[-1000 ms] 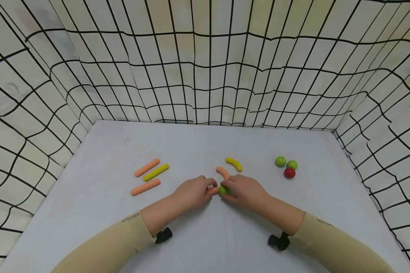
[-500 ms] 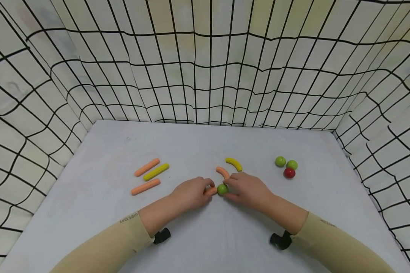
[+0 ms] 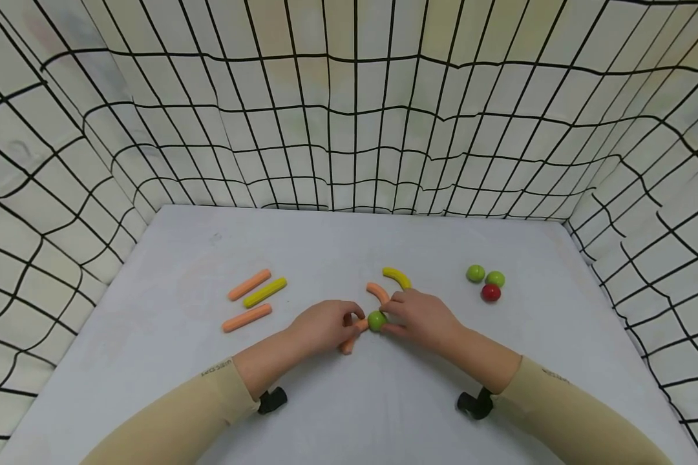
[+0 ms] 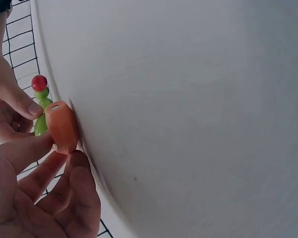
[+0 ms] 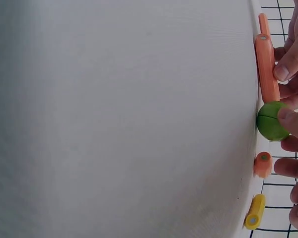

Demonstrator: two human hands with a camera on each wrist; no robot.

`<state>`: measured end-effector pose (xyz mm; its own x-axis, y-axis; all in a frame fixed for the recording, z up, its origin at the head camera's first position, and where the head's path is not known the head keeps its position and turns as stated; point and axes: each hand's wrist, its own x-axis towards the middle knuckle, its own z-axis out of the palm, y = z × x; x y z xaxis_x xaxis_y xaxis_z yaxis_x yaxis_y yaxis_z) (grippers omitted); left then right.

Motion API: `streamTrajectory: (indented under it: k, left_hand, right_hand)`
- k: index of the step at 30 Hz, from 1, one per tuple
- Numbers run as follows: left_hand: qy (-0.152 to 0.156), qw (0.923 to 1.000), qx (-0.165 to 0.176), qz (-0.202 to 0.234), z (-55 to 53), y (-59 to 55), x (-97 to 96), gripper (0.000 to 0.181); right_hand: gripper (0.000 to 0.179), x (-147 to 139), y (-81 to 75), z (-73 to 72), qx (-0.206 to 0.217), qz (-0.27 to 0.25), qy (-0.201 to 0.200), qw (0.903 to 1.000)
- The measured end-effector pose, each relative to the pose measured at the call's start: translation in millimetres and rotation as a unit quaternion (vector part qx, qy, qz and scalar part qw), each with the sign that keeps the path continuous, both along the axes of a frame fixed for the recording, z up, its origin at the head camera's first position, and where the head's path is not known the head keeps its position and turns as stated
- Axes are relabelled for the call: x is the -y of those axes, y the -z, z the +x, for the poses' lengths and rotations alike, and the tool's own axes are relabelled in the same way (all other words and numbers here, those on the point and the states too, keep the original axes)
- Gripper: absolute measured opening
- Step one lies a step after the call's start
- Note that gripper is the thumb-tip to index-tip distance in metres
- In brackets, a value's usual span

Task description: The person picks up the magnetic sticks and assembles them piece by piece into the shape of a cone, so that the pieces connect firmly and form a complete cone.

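My left hand (image 3: 324, 325) pinches a curved orange tube (image 3: 347, 347) between thumb and fingers; the tube's lower end shows beneath the hand. In the left wrist view, the tube (image 4: 62, 128) has a hole in its end. Its other end meets a green ball (image 3: 376, 321). My right hand (image 3: 423, 318) holds that ball between thumb and fingertips, and the right wrist view shows a groove across the ball (image 5: 271, 123). Just beyond the right fingertips lies another curved orange tube (image 3: 377, 292), with a curved yellow tube (image 3: 397, 278) behind it.
On the white table (image 3: 349, 245), a straight yellow tube (image 3: 264, 292) lies at left between two straight orange tubes (image 3: 247, 318). Two green balls (image 3: 475, 274) and a red ball (image 3: 491, 292) sit together at right. Black netting (image 3: 355, 129) encloses the back and sides.
The left hand has turned its orange tube, whose lower end now shows below the hand. The green ball and right hand have shifted slightly left, and more of the ball shows.
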<state>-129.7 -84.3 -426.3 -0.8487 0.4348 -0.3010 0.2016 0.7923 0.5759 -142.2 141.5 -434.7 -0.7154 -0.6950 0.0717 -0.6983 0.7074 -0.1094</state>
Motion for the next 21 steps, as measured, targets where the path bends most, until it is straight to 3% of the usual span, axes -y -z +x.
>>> streamTrajectory:
  k: [12, 21]
  left_hand:
    - [-0.017, 0.9994, -0.02, -0.023, 10.9, -0.3, 2.8, 0.025]
    - [-0.033, 0.9992, -0.005, -0.021, 19.9, -3.8, 4.9, 0.028]
  right_hand:
    - [0.026, 5.0, 0.8, -6.2, -0.015, -0.033, -0.021, 0.9991]
    - [0.024, 8.8, 2.0, -8.5, -0.013, -0.032, -0.03, 0.999]
